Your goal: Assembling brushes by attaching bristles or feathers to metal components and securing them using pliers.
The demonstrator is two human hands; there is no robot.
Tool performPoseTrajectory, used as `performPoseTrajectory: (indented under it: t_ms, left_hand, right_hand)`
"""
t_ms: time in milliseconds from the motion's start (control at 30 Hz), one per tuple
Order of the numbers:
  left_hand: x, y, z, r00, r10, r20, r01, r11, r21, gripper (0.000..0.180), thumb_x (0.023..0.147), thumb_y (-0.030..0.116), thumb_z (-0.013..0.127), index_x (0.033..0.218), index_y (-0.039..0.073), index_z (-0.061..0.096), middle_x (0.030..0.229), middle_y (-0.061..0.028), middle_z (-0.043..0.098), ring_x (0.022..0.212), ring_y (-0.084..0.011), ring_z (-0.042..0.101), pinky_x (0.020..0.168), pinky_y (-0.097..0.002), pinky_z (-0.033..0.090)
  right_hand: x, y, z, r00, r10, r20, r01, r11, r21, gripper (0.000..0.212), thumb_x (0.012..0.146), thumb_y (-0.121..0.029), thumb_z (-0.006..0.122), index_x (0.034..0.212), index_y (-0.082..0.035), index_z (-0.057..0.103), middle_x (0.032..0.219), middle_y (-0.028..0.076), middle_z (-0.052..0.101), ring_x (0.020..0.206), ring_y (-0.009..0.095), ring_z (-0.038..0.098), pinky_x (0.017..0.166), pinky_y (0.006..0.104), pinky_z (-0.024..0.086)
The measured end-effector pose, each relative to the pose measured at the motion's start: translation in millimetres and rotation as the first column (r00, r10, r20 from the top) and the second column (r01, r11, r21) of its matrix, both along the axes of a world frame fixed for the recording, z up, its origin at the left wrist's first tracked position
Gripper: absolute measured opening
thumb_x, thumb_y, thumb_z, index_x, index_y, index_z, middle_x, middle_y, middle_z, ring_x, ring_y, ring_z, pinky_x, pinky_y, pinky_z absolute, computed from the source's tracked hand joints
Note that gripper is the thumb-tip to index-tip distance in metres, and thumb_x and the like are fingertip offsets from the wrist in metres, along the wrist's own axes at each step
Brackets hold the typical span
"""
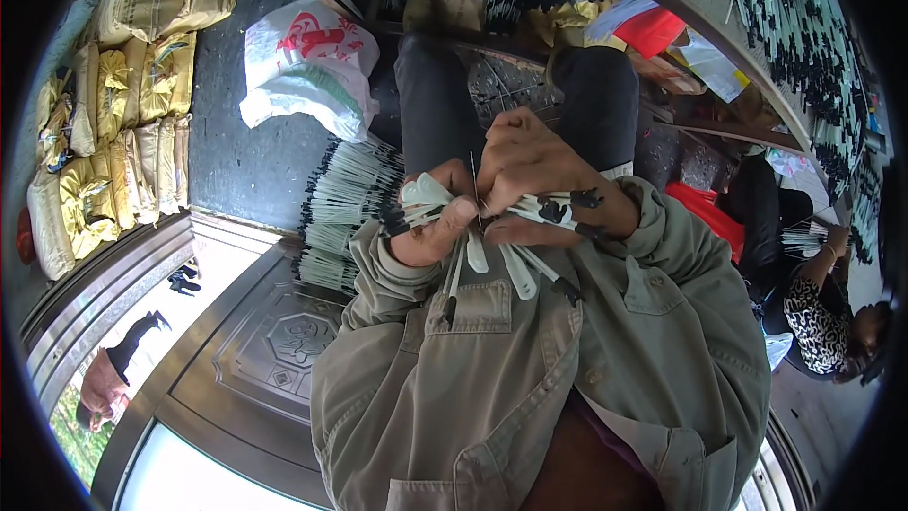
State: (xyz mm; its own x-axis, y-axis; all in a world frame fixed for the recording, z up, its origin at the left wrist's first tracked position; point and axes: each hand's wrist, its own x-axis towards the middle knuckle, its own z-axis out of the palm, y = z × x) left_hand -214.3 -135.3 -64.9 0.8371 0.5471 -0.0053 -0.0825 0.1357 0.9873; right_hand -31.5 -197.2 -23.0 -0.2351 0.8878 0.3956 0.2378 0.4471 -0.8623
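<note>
My left hand (437, 230) is closed around a fanned bundle of slim white strips (430, 191) with black ends. Some of the strips have a rounded, flat white end, one with a small hole. Close against it, my right hand (530, 163) is bent with its fingers pinched at a thin metal wire (474, 170), which stands upright between the two hands. More white strips with black tips (560, 211) stick out under my right palm toward the wrist. Others hang down over the front of my jacket (530, 360). Where the wire meets the strips is hidden by my fingers.
Stacks of black-tipped white strips lie to my left (350, 199) and along the far table (804, 47). A white plastic bag (307, 61) with red print and wrapped yellow-brown packages (123, 123) are at left. A person in a patterned top (818, 317) sits at right, handling strips.
</note>
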Motion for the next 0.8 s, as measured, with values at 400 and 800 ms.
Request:
performPoseTrajectory:
  t_ms: [400, 800]
  left_hand:
    - [-0.7, 5.0, -2.1, 0.974, 0.036, 0.224, 0.038, 0.947, -0.318, 0.024, 0.076, 0.014, 0.069, 0.078, 0.001, 0.049, 0.075, -0.0072, 0.056, 0.067, -0.0107, 0.050, 0.060, -0.0245, 0.040]
    - [5.6, 14.5, -7.1, 0.980, 0.045, 0.192, 0.014, 0.956, -0.294, 0.022, 0.072, 0.013, 0.073, 0.074, -0.002, 0.057, 0.070, -0.0064, 0.058, 0.060, -0.0095, 0.052, 0.053, -0.0227, 0.041]
  right_hand:
    - [1.5, 0.2, -16.6, 0.950, -0.096, -0.296, 0.022, 0.969, -0.245, 0.011, 0.071, -0.014, 0.067, 0.068, -0.009, 0.057, 0.074, -0.002, 0.059, 0.073, 0.013, 0.056, 0.093, 0.0335, 0.029]
    - [8.1, 13.2, -5.9, 0.997, -0.063, -0.038, 0.055, 0.979, -0.195, 0.022, 0.063, -0.018, 0.076, 0.068, -0.006, 0.058, 0.071, 0.001, 0.058, 0.073, 0.014, 0.057, 0.099, 0.0383, 0.029]
